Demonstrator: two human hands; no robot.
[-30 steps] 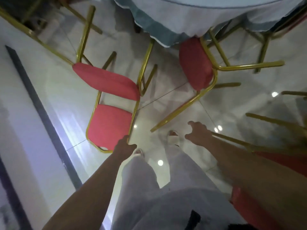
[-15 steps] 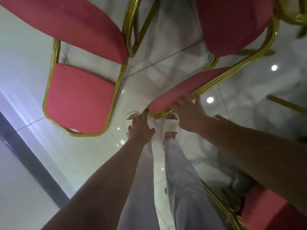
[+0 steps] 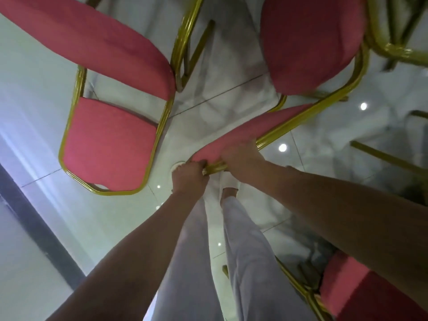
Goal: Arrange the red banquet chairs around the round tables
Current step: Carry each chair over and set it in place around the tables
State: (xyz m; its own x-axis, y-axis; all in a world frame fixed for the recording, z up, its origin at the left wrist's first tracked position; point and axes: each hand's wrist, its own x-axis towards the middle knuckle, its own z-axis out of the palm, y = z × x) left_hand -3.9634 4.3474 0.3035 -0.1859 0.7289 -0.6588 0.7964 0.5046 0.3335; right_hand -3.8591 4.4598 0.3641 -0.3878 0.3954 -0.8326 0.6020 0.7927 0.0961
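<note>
We hold the chair back (image 3: 252, 129)
Left hand (image 3: 188, 178) and right hand (image 3: 240, 158) clamp its rail (image 3: 289, 124), which slants away rightward; left nearer.

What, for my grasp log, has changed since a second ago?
Both hands reached forward and took hold of the top of the right chair. The left hand now grips the end of its backrest, and the right hand grips the gold frame beside it. The left chair stands as before, untouched.
</note>
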